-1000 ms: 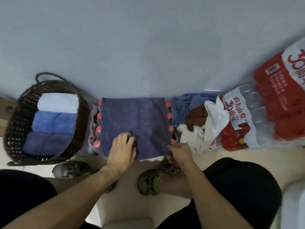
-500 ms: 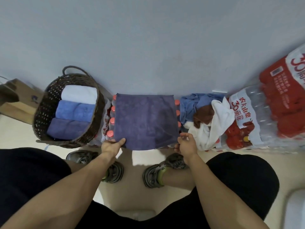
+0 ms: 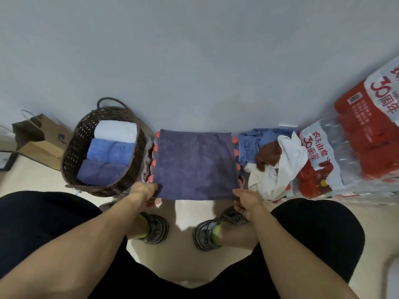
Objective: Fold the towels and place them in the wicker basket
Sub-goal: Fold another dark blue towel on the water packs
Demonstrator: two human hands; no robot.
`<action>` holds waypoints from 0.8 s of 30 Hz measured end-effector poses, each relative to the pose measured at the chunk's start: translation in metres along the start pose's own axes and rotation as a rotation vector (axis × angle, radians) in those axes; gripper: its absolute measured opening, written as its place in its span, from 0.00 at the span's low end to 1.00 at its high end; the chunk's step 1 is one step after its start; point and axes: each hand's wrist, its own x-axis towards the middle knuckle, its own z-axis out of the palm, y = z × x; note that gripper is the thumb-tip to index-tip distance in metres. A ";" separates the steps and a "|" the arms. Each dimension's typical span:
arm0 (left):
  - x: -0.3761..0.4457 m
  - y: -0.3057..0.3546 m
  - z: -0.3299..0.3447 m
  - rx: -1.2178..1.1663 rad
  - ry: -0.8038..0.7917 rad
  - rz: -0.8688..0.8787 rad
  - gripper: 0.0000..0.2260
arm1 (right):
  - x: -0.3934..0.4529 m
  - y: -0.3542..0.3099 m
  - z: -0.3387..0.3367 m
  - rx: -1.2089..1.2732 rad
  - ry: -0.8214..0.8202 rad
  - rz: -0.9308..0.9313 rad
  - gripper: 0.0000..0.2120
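Beside the wicker basket (image 3: 103, 147), both hands, left hand (image 3: 143, 189) and right hand (image 3: 246, 198), pinch the purple towel's (image 3: 194, 165) near corners, mid-fold; next likely calls for lifting that edge evenly toward the wall.

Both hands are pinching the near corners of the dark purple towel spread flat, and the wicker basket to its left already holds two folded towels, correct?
Not quite: the head view shows three folded towels in the dark brown wicker basket, white, light blue and dark purple. The left hand and right hand do pinch the spread dark purple towel.
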 end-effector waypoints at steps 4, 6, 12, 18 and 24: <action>0.001 0.002 -0.012 0.051 0.022 0.183 0.03 | -0.001 0.000 -0.003 0.003 -0.031 0.091 0.04; 0.000 0.000 -0.012 0.056 0.015 0.238 0.05 | -0.002 0.000 -0.007 -0.023 -0.048 0.137 0.04; -0.007 -0.004 -0.016 0.164 -0.103 0.242 0.07 | -0.004 -0.005 -0.015 -0.092 -0.105 0.158 0.08; -0.008 0.003 -0.024 0.206 -0.244 0.443 0.10 | -0.004 -0.015 -0.020 -0.478 -0.031 -0.147 0.17; -0.002 0.005 -0.037 0.290 -0.148 0.528 0.12 | -0.004 -0.029 -0.027 -0.320 0.001 -0.305 0.07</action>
